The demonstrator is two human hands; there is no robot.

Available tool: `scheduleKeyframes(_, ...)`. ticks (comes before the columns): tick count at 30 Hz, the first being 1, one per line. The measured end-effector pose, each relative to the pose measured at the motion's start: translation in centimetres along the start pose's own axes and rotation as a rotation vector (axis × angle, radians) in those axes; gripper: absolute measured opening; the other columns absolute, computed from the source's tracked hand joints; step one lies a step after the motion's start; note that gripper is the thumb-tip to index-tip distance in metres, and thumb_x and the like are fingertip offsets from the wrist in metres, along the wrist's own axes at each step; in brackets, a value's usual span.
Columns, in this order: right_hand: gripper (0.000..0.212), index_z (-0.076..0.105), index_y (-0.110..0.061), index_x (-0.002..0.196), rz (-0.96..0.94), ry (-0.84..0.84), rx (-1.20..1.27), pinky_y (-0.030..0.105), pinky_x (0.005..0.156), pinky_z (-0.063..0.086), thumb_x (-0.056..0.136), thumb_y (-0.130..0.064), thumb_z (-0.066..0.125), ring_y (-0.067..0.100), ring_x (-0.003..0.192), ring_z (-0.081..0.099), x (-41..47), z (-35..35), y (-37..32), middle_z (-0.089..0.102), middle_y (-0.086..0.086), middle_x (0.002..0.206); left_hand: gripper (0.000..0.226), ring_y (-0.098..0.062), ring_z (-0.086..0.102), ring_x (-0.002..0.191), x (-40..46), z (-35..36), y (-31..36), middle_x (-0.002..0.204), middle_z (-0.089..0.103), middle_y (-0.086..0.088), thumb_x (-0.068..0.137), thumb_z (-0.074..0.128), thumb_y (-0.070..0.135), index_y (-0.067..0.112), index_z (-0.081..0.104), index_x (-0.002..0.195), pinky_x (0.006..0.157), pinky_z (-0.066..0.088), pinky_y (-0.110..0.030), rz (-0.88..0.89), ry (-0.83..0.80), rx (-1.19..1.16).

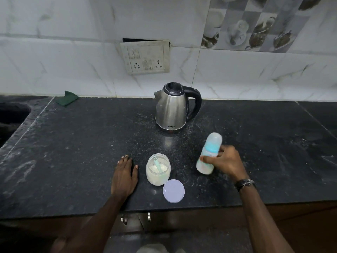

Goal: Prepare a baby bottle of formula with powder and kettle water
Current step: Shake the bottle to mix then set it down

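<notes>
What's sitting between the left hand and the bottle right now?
In the head view, the open powder jar with a scoop inside stands between the left hand and the bottle; its lid lies just nearer the counter edge.

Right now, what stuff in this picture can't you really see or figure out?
Head view only:
- Bottle: blurred, and the right hand covers part of it, so what is inside is unclear.
- Kettle: lid shut, so the water is hidden.
- Kettle label: too small to read.
- Sink: cut off by the left edge.
- Scoop: its bowl is buried in the jar's powder.
</notes>
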State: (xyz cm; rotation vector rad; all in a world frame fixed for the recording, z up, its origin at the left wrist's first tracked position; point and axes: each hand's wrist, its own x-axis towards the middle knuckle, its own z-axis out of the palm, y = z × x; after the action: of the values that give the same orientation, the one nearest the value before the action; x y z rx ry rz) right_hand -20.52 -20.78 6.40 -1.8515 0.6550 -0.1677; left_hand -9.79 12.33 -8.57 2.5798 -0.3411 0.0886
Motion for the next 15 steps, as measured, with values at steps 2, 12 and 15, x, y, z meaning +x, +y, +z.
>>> scheduleKeyframes(2,0.047,0.076,-0.013,0.095,-0.003,-0.055,-0.016,0.03,0.067,0.058,0.057,-0.034,0.093,0.009,0.076,0.074,-0.31,0.25,0.1,0.078,-0.001,0.085,0.044,-0.036,0.043,0.142,0.09,-0.14,-0.01,0.149,0.049,-0.023,0.103,0.053,0.026,-0.003,0.057,0.137,0.121,0.03,-0.046,0.005,0.014,-0.002)
scheduleKeyframes(12,0.031,0.075,-0.008,0.092,-0.009,0.091,0.033,0.026,0.058,0.058,0.068,-0.02,0.09,0.004,0.064,0.071,-0.14,0.29,0.48,0.077,0.003,0.081,0.043,-0.036,0.042,0.143,0.08,0.01,0.2,0.149,0.049,-0.024,0.102,0.057,0.022,-0.004,0.057,0.136,0.121,0.028,-0.044,0.004,0.008,0.001)
scheduleKeyframes(15,0.041,0.076,-0.016,0.09,0.005,-0.006,-0.025,0.032,0.067,0.06,0.058,-0.034,0.092,0.008,0.074,0.074,-0.27,0.17,0.27,0.078,-0.005,0.079,0.042,-0.036,0.042,0.143,-0.02,0.06,-0.09,0.149,0.049,-0.024,0.102,0.057,0.023,-0.003,0.057,0.135,0.121,0.029,-0.045,0.004,0.006,0.002)
